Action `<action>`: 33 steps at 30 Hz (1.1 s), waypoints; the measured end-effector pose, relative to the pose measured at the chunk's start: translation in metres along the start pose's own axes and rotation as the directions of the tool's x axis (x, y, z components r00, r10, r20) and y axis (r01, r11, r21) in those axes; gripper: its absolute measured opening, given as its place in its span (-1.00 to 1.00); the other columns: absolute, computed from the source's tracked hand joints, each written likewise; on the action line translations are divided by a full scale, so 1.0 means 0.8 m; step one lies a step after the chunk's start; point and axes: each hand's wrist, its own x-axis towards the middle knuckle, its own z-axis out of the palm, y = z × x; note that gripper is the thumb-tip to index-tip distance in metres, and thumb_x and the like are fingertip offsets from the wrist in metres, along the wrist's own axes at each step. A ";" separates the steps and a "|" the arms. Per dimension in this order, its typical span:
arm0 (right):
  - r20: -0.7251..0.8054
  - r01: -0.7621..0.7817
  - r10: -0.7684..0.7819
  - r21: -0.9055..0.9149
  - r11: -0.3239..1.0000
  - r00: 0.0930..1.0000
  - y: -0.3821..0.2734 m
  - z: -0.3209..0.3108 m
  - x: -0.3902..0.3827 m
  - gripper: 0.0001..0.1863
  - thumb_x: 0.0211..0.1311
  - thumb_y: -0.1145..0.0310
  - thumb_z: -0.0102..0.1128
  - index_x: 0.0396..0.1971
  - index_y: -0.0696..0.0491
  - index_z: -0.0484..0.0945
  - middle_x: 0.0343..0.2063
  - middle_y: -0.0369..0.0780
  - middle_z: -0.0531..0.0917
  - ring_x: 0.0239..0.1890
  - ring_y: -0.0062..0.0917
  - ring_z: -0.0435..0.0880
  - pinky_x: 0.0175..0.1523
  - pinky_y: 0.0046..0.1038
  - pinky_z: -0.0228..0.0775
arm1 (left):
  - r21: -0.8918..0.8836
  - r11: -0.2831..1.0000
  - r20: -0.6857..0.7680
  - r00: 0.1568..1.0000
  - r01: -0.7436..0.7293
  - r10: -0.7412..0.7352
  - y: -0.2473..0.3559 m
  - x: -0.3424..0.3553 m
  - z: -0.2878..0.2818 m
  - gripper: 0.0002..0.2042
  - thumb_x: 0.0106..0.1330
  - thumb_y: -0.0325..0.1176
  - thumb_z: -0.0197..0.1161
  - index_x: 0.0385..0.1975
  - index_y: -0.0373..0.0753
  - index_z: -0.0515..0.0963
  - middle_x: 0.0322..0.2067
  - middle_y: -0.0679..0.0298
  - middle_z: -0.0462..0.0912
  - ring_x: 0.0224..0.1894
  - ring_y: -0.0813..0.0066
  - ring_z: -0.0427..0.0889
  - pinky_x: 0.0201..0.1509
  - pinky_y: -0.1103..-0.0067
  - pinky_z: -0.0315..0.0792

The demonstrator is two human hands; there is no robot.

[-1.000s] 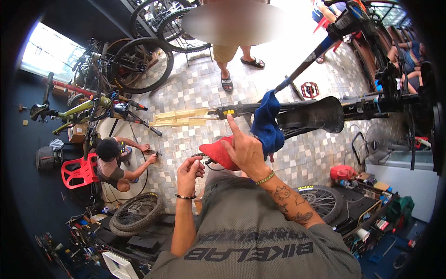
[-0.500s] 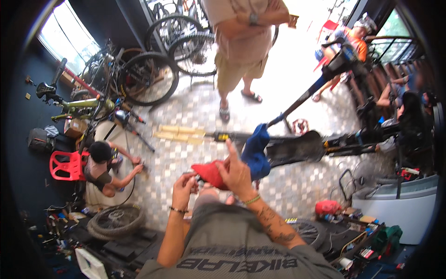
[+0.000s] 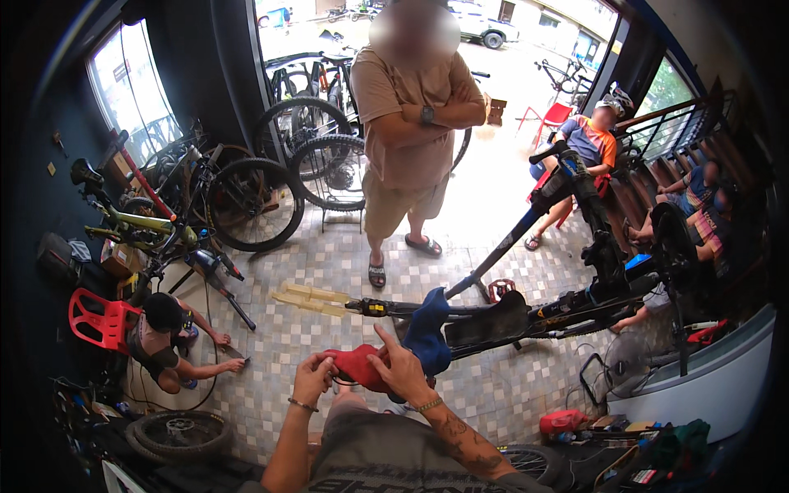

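A red cloth (image 3: 360, 367) is stretched between my two hands in front of my body. My left hand (image 3: 312, 380) pinches its left end between thumb and fingers. At the other end, my right hand (image 3: 401, 370) holds the cloth with the thumb pressed on it and the index finger pointing away. Just beyond my right hand, a blue cloth (image 3: 428, 333) hangs over part of a dark bicycle (image 3: 493, 316) that extends to the right. What lies beneath the red cloth is mostly hidden.
A person (image 3: 411, 123) stands ahead with folded arms. Another person (image 3: 168, 333) crouches left beside a red chair (image 3: 97, 319). Bicycles (image 3: 255, 205) crowd the far left. A loose wheel (image 3: 181, 434) lies near left; a white chest (image 3: 699, 374) stands right. Others sit far right.
My view has tilted up, showing more of the standing person and the street. Both hands keep hold of the red cloth, which looks more stretched out. The crouching person's hands are farther apart.
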 end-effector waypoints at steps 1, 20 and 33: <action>-0.045 0.009 -0.008 0.026 1.000 0.999 -0.006 -0.004 -0.010 -0.35 0.37 0.34 0.44 0.44 -0.01 0.48 -0.35 -0.17 0.75 -0.35 -0.33 0.77 -0.18 -0.33 0.59 | 0.007 0.999 -0.016 0.999 -0.038 0.038 0.005 0.004 -0.002 -0.79 0.57 -0.31 0.26 -0.03 -0.33 0.69 -0.41 0.27 0.74 -0.58 0.67 0.57 -0.54 0.69 0.41; -0.542 0.272 -0.356 -0.232 0.934 0.761 -0.020 -0.119 -0.079 -0.61 0.32 0.46 0.42 0.13 0.07 0.62 0.06 -0.11 0.61 0.12 -0.23 0.59 0.26 -0.20 0.42 | -0.088 0.957 0.676 0.689 -0.276 0.261 0.106 -0.049 0.230 -0.60 0.65 -0.18 0.21 0.27 -0.35 0.53 0.05 0.30 0.63 0.02 0.62 0.57 0.12 0.57 0.53; -0.304 0.145 0.420 0.918 0.370 0.855 -0.013 -0.146 -0.038 -0.36 0.68 -0.21 -0.09 -0.48 0.03 0.50 -0.61 -0.30 0.55 -0.50 -0.51 0.58 -0.32 -0.37 0.47 | -0.034 0.746 0.803 0.427 -0.665 0.417 0.122 -0.100 0.236 -0.31 0.51 -0.21 0.35 0.55 -0.31 0.27 0.56 -0.08 0.25 0.59 0.10 0.29 0.65 0.35 0.10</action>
